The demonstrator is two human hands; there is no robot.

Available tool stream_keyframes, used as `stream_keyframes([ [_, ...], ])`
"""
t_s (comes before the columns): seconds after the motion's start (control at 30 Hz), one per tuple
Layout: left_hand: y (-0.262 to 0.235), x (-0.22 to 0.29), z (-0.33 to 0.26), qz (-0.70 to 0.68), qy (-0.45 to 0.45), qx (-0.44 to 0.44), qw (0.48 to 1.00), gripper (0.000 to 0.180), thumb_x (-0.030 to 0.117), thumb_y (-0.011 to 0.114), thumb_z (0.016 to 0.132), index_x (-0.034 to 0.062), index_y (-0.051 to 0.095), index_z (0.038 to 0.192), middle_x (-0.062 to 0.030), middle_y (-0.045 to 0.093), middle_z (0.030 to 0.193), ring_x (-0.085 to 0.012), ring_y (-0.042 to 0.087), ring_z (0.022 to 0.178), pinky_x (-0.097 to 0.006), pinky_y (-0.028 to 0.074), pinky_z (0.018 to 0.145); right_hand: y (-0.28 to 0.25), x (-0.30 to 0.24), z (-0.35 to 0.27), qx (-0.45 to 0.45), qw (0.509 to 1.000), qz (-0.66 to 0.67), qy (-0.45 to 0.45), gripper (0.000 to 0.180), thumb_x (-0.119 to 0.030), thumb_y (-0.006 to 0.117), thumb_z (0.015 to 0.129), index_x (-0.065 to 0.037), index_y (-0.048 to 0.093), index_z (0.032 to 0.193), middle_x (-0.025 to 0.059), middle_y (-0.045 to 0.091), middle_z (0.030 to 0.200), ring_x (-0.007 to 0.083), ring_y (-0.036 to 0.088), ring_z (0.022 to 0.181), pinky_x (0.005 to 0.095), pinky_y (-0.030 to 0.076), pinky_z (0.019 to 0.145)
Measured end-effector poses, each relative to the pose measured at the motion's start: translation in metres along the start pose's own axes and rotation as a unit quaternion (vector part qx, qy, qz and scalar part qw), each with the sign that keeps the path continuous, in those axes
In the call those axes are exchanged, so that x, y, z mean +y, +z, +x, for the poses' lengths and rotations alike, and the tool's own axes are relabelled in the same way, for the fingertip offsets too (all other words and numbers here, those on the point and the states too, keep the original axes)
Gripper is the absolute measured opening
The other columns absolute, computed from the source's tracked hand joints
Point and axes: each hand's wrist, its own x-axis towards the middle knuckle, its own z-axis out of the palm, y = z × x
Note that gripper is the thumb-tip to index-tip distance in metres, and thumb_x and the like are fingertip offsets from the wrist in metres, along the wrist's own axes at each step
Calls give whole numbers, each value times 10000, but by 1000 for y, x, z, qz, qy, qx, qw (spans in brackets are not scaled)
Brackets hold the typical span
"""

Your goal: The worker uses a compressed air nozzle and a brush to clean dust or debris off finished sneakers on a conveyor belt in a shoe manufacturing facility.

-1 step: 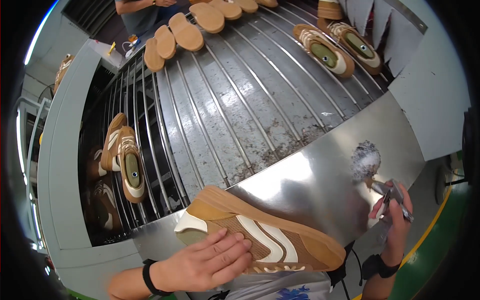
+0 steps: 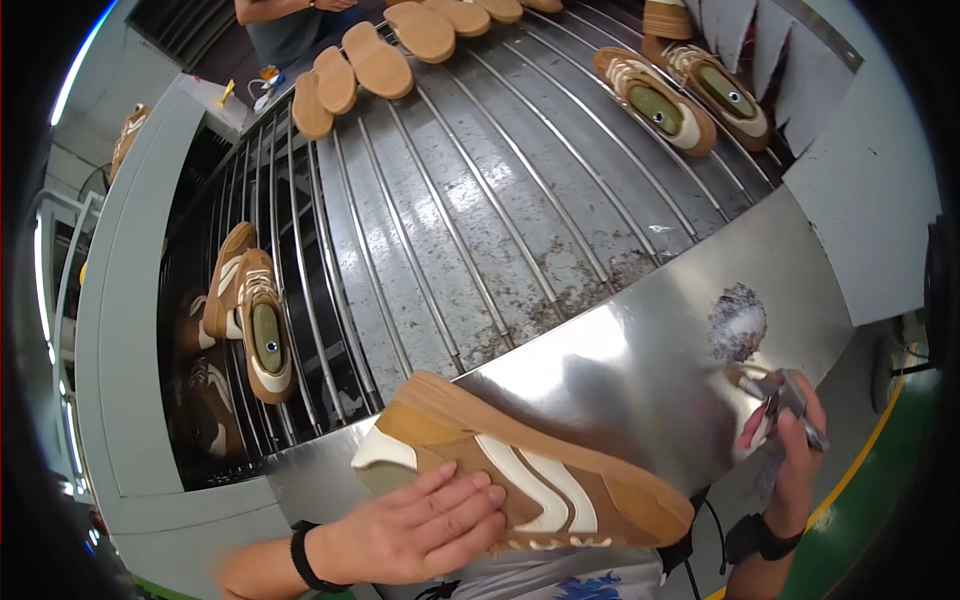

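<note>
A tan and brown sneaker (image 2: 600,455) with white side stripes lies tipped on its side before me, its sole edge turned away. My left hand (image 2: 420,525) holds it, fingers flat together across its side near the heel; the thumb is hidden. To the right, my right hand (image 2: 795,430) is closed round a silvery, brush-like tool (image 2: 778,388) with a brown tip. That tip is just below a dark grey smudge (image 2: 738,322) on the shiny metal ledge (image 2: 640,350).
Beyond the ledge run metal conveyor bars (image 2: 450,230). Finished-looking sneakers stand at left (image 2: 265,330) and far right (image 2: 660,105). A row of tan soles (image 2: 375,62) lies at the far end, near another person's arm (image 2: 275,10). Grey side panels (image 2: 125,330) flank the conveyor.
The view has shifted slightly. The tool's brown tip has moved a little toward me, away from the smudge. My left hand and the sneaker have hardly moved.
</note>
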Motion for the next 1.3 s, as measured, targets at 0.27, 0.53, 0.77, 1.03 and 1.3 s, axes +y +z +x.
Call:
stream_keyframes([
  [0.27,27,1,-7,-19,-17,66,997,226,178,627,843,172,631,1069,-11,640,1110,-170,595,1057,-322,406,989,65,-41,20,-337,931,39,133,477,-191,631,816,77,490,1184,143,634,819,187,636,684,284,509,626],
  [0.53,18,-7,-13,-53,37,113,991,199,57,536,862,59,649,1026,-125,635,1094,-264,589,1076,-379,417,992,135,-57,35,-526,848,-41,47,421,-169,596,830,90,504,1149,132,661,795,185,662,724,280,518,675],
  [0.77,27,-11,-22,-62,43,110,991,222,101,540,868,55,630,1066,-117,628,1114,-252,587,1080,-371,427,983,149,-66,34,-517,847,-90,79,414,-191,614,809,83,539,1110,112,666,776,177,662,716,272,522,665],
  [1.03,44,-2,-30,-137,-5,142,980,242,120,538,863,56,624,1080,-114,615,1139,-249,576,1097,-367,429,982,153,-79,23,-515,843,-157,2,400,-160,592,782,37,537,1126,215,625,1003,329,642,881,322,489,753],
  [1.3,17,-14,-15,-60,54,113,990,234,110,544,857,43,632,1064,-121,622,1116,-258,583,1081,-365,437,967,132,-82,13,-458,872,-172,18,370,-210,604,786,30,586,1067,140,650,797,271,657,697,295,496,645],
])
